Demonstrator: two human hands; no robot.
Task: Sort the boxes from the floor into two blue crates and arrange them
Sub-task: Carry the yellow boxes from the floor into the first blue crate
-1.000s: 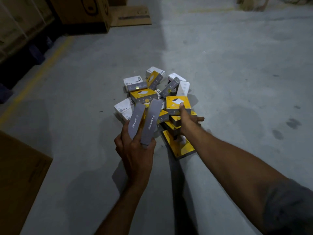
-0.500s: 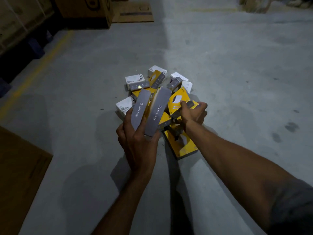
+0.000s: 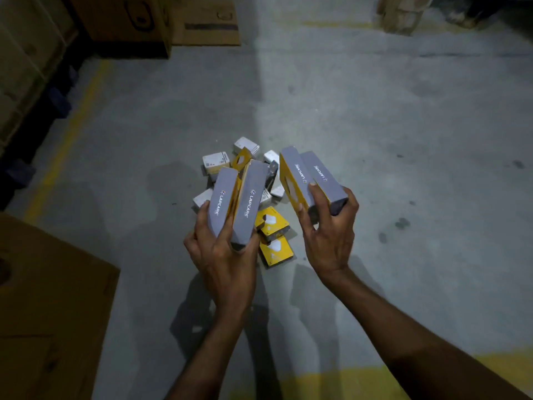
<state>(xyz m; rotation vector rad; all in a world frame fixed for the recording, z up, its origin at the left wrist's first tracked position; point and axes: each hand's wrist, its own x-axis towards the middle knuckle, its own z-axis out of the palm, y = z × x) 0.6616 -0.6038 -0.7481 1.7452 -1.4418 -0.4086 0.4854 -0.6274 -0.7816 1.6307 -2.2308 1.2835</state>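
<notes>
My left hand [image 3: 223, 255] grips two yellow-and-grey boxes [image 3: 236, 197] held upright side by side, grey sides with white lettering facing me. My right hand [image 3: 328, 235] grips another pair of yellow-and-grey boxes [image 3: 313, 180], tilted to the left, above the floor. Below and between my hands lies the pile of boxes [image 3: 245, 168] on the concrete floor: several small white ones at the back and two yellow ones [image 3: 274, 235] near my hands. No blue crate is in view.
A large brown carton [image 3: 43, 307] stands at the lower left. More cartons [image 3: 124, 18] and a flat cardboard sheet [image 3: 207, 24] sit at the back left beside a yellow floor line [image 3: 69, 137]. Open concrete floor extends to the right.
My right hand has lifted two yellow-and-grey boxes off the pile and raised them to the right. My left hand has risen a little with its two boxes. The view has pulled back.
</notes>
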